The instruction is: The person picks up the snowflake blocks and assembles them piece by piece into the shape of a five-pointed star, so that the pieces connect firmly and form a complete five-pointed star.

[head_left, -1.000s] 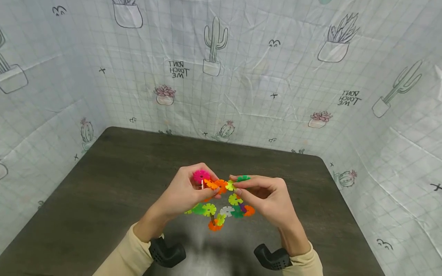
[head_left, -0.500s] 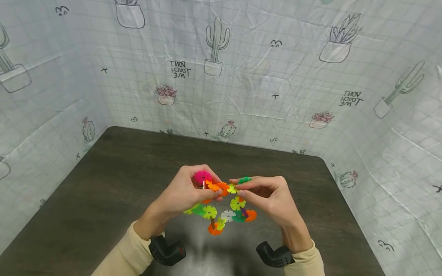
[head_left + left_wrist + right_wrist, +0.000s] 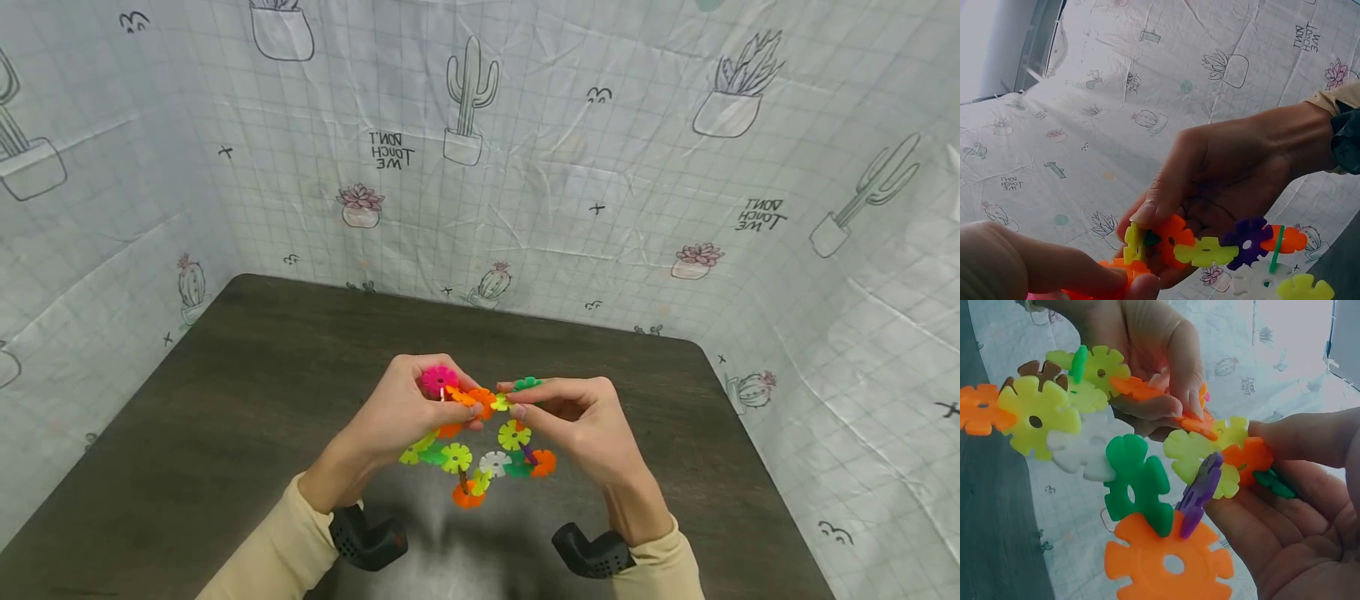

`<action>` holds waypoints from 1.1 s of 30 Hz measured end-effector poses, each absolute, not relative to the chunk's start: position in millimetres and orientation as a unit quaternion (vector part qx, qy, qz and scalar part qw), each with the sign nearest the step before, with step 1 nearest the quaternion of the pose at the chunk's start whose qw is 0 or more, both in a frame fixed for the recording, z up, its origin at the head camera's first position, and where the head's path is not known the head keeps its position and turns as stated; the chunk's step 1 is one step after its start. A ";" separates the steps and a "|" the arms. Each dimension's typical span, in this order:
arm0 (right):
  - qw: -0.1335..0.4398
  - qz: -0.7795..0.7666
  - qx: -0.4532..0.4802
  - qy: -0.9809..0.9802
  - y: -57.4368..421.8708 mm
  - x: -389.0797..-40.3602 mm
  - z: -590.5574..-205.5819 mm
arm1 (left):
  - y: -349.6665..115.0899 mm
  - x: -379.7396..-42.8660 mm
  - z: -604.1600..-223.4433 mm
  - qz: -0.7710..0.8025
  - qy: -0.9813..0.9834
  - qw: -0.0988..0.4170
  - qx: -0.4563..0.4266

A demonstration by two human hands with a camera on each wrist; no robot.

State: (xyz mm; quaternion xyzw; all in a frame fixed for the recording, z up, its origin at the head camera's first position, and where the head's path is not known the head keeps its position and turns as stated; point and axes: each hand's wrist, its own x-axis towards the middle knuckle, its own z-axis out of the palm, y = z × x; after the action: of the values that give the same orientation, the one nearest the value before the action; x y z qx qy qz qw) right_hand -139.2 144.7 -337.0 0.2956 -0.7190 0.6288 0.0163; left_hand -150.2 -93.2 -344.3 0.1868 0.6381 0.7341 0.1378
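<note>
A chain of notched, flower-shaped plastic building discs hangs between the two hands, above the table. At its left end my left hand (image 3: pixel 397 412) pinches an orange disc (image 3: pixel 482 403) between thumb and fingers, beside a pink disc (image 3: pixel 438 381). My right hand (image 3: pixel 592 425) pinches a yellow disc (image 3: pixel 500 402) adjoining that orange one; whether the two are slotted together is unclear. By the right fingers sits a green disc (image 3: pixel 528 383). Lower in the chain are a white disc (image 3: pixel 1088 450), a purple disc (image 3: pixel 1200 490) and a large orange disc (image 3: pixel 1138 569). Fingers partly hide the joints.
Beneath the hands lies a dark wooden table (image 3: pixel 300 350). A pale cloth (image 3: pixel 540 175) printed with cacti encloses its back and sides. Black wrist devices (image 3: pixel 367 537) sit at both wrists.
Both hands keep their pinches on the chain. They dip slightly, then rise again, and the hanging discs sway a little with them.
</note>
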 end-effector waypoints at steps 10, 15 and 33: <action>0.019 0.677 0.258 -0.689 138.3 -138.6 -343.1 | -88.2 -153.9 -347.9 0.745 0.628 0.145 0.172; 0.032 0.691 0.222 -0.687 132.7 -137.3 -346.3 | -85.9 -157.2 -348.2 0.757 0.618 0.139 0.161; 0.074 0.685 0.120 -0.715 131.7 -155.0 -360.9 | -95.1 -195.6 -345.5 0.621 0.741 0.167 0.194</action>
State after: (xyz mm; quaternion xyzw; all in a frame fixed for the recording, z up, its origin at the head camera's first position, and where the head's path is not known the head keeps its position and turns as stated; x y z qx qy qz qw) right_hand -155.0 131.7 -360.9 0.1201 -0.7150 0.6848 0.0739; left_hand -195.6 -95.1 -345.5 0.1941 0.7405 0.6214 0.1668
